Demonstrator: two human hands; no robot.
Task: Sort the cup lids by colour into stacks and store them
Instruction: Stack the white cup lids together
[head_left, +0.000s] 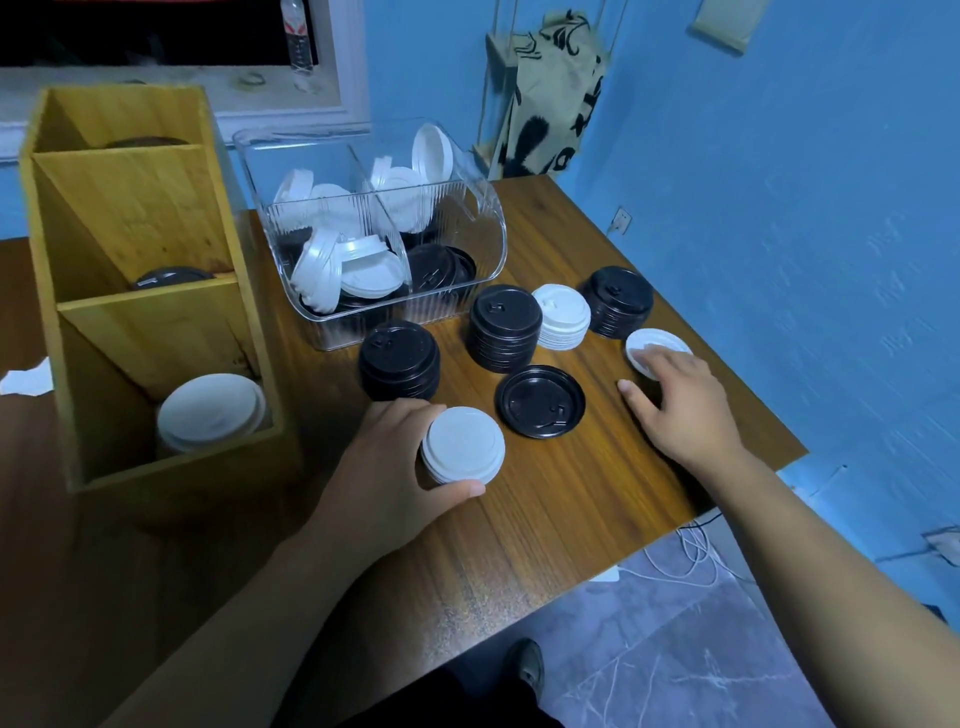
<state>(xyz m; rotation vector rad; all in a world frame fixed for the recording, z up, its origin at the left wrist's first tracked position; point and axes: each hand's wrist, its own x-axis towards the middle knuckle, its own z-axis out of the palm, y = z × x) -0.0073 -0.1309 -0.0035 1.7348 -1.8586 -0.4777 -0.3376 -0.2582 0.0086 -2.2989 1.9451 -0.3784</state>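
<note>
A brown table (545, 519) with streaked wood grain carried everything. On its left stood a tall box (140, 218) of pale, bamboo-like boards, split by slanted dividers into three cells. The near cell held round white lids (210, 410), the middle cell a dark lid (171, 275); something dark also lay in the far cell, too hidden to name. Beside the box sat a clear plastic bin (488, 228) with ribbed walls, rounded corners and a centre divider. In both its halves loose white lids (358, 270) were tumbled over black ones (441, 265).

In front of the bin stood three squat black stacks of ridged, matte lids: the left black stack (399, 358), the middle black stack (504, 327) and the right black stack (618, 301). A lower white stack (563, 314) sat between the middle and right ones, touching or nearly touching the middle one.

The left hand (384, 467) gripped a short held stack (462, 444) of white lids at the table's near side, thumb curled round its near edge and fingers wrapped behind it. The right hand (680, 400) lay spread and flat near the right edge, its fingertips resting on a flat white lid (649, 345), thumb stretched out on the wood, gripping nothing.

Between the hands lay a single glossy black lid (540, 400), upside down, its hollow underside showing.
</note>
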